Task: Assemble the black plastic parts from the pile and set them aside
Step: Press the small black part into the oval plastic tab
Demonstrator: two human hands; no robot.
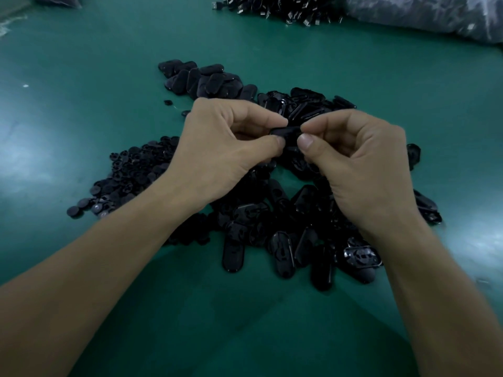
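Pinching one black plastic part (pixel 289 131) between both hands over the middle of the green worktop (pixel 81 77).

Left hand (pixel 226 148) grasps the left end of the part between thumb and index fingertip, with the remaining fingers curled under the palm. Right hand (pixel 359 164) grasps the right end the same way, its thumbnail facing up. The part is held level, clear of the worktop and directly above the pile of oval shells (pixel 275 240). That pile spreads from under the hands toward the near edge. A heap of small round caps (pixel 130 175) lies against its left side. A cluster of smooth oval pieces (pixel 204 80) sits just beyond the left hand, toward the far edge. At the far edge lie a heap of connector cables (pixel 272 6) and, in the far right corner, a plastic bag (pixel 435 17).
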